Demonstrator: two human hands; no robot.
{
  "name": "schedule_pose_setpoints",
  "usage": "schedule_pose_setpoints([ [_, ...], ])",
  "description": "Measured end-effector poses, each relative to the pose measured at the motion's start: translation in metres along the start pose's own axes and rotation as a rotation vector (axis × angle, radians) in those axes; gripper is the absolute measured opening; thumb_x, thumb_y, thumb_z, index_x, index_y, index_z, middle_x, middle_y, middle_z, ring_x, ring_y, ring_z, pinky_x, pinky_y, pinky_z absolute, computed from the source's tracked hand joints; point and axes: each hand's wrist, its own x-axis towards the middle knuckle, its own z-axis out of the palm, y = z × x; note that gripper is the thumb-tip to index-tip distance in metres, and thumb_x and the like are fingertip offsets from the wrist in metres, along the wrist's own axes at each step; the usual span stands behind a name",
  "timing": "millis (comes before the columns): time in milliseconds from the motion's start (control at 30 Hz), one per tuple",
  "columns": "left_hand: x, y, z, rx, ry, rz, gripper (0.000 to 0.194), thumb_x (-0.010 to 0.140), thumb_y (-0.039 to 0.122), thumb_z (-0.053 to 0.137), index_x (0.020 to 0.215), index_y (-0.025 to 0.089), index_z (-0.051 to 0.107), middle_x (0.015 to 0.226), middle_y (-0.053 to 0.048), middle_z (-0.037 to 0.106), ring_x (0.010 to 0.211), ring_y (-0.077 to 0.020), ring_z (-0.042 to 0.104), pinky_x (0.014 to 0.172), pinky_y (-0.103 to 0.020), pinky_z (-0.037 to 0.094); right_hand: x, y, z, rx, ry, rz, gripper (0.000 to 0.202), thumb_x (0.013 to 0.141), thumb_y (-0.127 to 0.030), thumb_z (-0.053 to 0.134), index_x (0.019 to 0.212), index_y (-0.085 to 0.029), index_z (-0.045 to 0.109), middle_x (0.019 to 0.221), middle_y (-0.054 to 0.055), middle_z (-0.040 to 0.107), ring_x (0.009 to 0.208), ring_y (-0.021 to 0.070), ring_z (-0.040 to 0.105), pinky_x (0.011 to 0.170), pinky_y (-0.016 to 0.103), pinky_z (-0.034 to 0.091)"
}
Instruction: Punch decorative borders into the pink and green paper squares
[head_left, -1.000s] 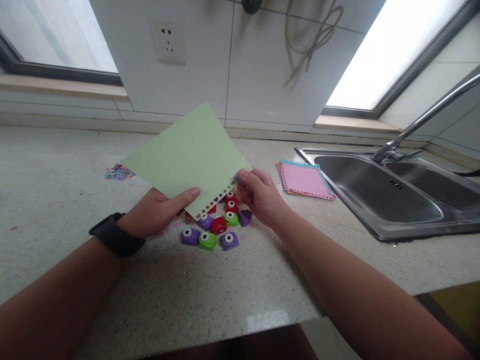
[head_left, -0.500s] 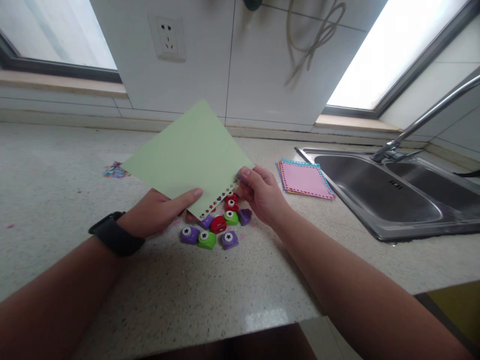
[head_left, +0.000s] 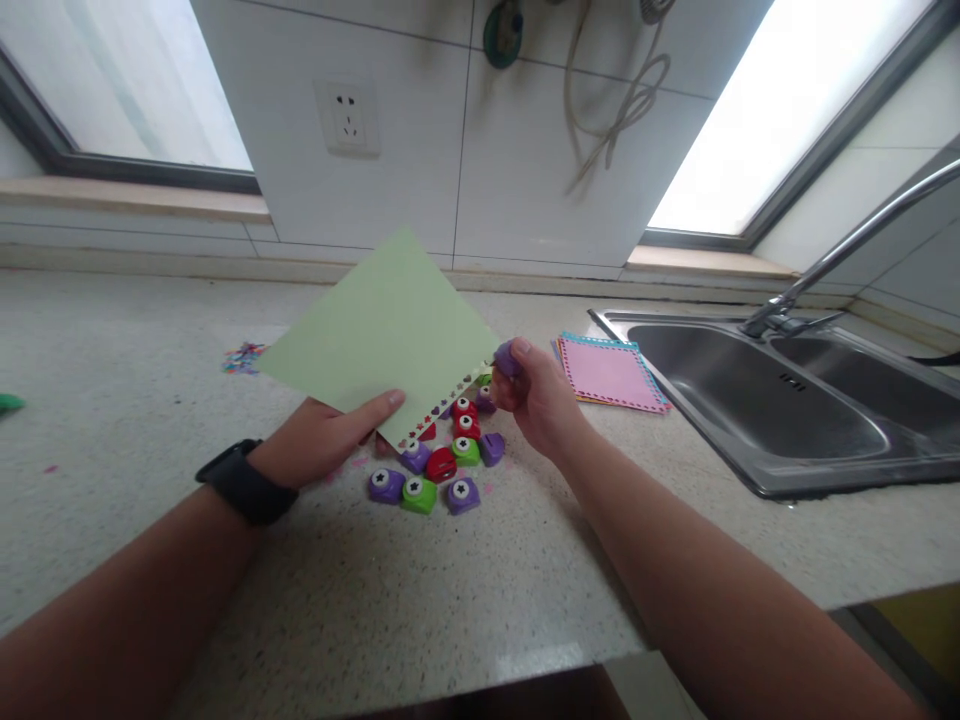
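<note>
My left hand (head_left: 334, 432) grips the lower left edge of a light green sheet of paper (head_left: 382, 320), thumb on top and fingers hidden underneath. A row of small punched hearts and stars runs along the sheet's lower right edge. At the right corner of the paper, my right hand (head_left: 536, 395) is closed round a purple craft punch (head_left: 507, 359). Whether that punch still bites the paper's edge I cannot tell. Below the sheet, several more punches lie on the counter, among them a red one (head_left: 441, 464), a green one (head_left: 419, 494) and a purple one (head_left: 463, 494).
A stack of punched coloured sheets (head_left: 611, 372), pink on top, lies beside the steel sink (head_left: 750, 480). Small paper cut-outs (head_left: 244, 358) form a pile on the left of the counter (head_left: 360, 600). A green object (head_left: 10, 402) shows at the far left edge.
My right hand has shifted slightly right with the purple punch, which now shows more clearly at the paper's corner. More of the punched row and the punches below is visible. The camera view has tilted slightly up.
</note>
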Motion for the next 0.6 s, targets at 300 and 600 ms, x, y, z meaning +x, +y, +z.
schedule_pose_setpoints([
  [300, 0.003, -0.002, -0.003, -0.141, 0.029, -0.064, 0.03, 0.085, 0.049, 0.062, 0.079, 0.02, 0.068, 0.076, -0.005, 0.073, 0.072, -0.0226, 0.068, 0.073, -0.036, 0.057, -0.005, -0.027, -0.02, -0.952, -0.132, -0.11, 0.037, 0.094, -0.048, 0.05, 0.073, -0.019, 0.059, 0.067, 0.0, 0.054, 0.065, 0.0146, 0.047, 0.061, 0.031, 0.034],
  [600, 0.004, -0.007, -0.003, -0.272, 0.006, -0.063, 0.028, 0.084, 0.046, 0.064, 0.073, 0.02, 0.067, 0.054, -0.004, 0.066, 0.053, -0.0205, 0.063, 0.052, -0.032, 0.054, -0.013, -0.05, -0.027, -1.227, -0.395, 0.142, 0.035, 0.089, -0.053, 0.057, 0.096, -0.02, 0.068, 0.071, 0.002, 0.062, 0.062, 0.015, 0.051, 0.055, 0.03, 0.035],
])
